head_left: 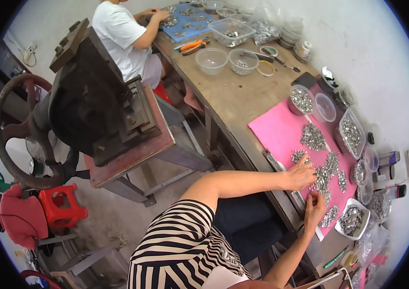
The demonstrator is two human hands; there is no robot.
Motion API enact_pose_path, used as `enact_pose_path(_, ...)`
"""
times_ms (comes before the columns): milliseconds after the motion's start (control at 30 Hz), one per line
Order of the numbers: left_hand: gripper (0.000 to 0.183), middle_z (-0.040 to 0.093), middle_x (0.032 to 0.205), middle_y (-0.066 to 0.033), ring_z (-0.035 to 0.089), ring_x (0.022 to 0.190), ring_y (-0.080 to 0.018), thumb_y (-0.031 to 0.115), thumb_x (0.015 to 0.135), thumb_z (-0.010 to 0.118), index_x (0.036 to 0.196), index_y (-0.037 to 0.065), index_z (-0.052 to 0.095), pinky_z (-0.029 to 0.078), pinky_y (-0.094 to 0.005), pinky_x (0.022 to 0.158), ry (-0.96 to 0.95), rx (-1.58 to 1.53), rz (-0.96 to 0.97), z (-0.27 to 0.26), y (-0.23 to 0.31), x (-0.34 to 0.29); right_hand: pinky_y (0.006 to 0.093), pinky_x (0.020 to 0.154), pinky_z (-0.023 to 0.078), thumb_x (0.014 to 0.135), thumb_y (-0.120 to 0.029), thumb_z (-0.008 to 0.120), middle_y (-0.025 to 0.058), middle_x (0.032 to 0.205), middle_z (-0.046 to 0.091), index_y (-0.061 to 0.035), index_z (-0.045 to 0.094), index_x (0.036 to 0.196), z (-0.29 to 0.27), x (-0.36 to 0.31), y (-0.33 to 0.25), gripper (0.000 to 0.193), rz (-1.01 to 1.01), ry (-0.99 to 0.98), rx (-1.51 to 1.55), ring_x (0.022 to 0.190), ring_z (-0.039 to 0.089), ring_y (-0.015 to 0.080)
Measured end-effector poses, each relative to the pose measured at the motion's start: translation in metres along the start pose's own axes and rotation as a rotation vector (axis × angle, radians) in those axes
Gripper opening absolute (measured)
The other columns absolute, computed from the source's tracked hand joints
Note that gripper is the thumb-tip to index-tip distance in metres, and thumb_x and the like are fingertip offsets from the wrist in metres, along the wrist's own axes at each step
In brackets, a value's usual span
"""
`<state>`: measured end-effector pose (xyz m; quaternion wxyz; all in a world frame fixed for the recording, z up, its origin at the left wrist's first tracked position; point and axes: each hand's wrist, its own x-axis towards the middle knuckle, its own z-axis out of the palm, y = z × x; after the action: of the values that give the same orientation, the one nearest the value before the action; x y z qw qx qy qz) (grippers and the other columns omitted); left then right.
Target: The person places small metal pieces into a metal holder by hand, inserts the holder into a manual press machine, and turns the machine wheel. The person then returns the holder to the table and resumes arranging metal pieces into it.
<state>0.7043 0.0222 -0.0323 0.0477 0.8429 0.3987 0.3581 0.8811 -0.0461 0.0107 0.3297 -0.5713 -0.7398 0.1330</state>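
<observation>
Over a pink mat (273, 124) my left hand (303, 175) has its fingers bent among piles of small shiny metal pieces (321, 178). One of its fingers points away from the rest, and whatever its fingertips pinch is too small to make out. My right hand (315, 207) is close by at the near edge of the mat, thumb and fingers drawn together. Anything between them is hidden. Beyond my left hand lies another pile of metal pieces (313, 137). A smaller pile (330, 216) is beside my right hand.
Tubs of metal pieces (302, 100), (350, 134) and a white dish (353, 219) border the mat. Orange-handled pliers (193, 45) and clear bowls (211, 61) are farther along the table (224, 91). A co-worker (122, 38) works at a blue mat. A heavy press (93, 101) and red stool (62, 206) stand left.
</observation>
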Motion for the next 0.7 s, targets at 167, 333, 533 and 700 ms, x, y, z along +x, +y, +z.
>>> enact_pose_path(167,0.014,0.074,0.097,-0.0108,0.066,0.105,-0.0300,0.014,0.078,0.067,0.088,0.010,0.075,0.037,-0.0675,0.104,-0.179,0.177,-0.003,-0.021,0.001,0.010,0.0447,0.069,0.048,0.087,-0.008,0.073,0.0158,0.081,0.064,-0.0018,0.067,0.090,0.006,0.004,0.011,0.010,-0.048,0.034,-0.096,0.075,0.062,0.0341)
enact_pose_path(333,0.008,0.069,0.097,-0.0045,0.061,0.103,-0.0242,0.017,0.089,0.069,0.092,0.012,0.072,0.030,-0.0579,0.106,-0.101,-0.058,-0.049,-0.040,-0.010,-0.002,0.0407,0.075,0.043,0.086,-0.006,0.073,0.0116,0.084,0.065,-0.0038,0.067,0.091,0.007,0.008,-0.010,0.008,-0.062,0.051,-0.158,0.077,0.062,0.0306)
enact_pose_path(533,0.005,0.064,0.090,-0.0013,0.059,0.096,-0.0225,0.018,0.088,0.074,0.090,0.014,0.071,0.030,-0.0531,0.102,-0.054,-0.131,-0.015,-0.037,0.007,0.001,0.0388,0.078,0.041,0.087,-0.008,0.074,0.0080,0.084,0.064,-0.0036,0.069,0.093,-0.021,-0.012,-0.007,0.009,0.020,0.076,-0.080,0.078,0.062,0.0262)
enact_pose_path(700,0.007,0.062,0.088,-0.0033,0.058,0.093,-0.0242,0.016,0.084,0.075,0.085,0.012,0.070,0.032,-0.0527,0.098,-0.031,-0.103,0.001,-0.036,0.010,0.001,0.0379,0.079,0.040,0.086,-0.009,0.075,0.0060,0.082,0.064,-0.0052,0.070,0.092,-0.019,-0.016,0.004,0.008,0.087,0.043,-0.048,0.078,0.062,0.0241)
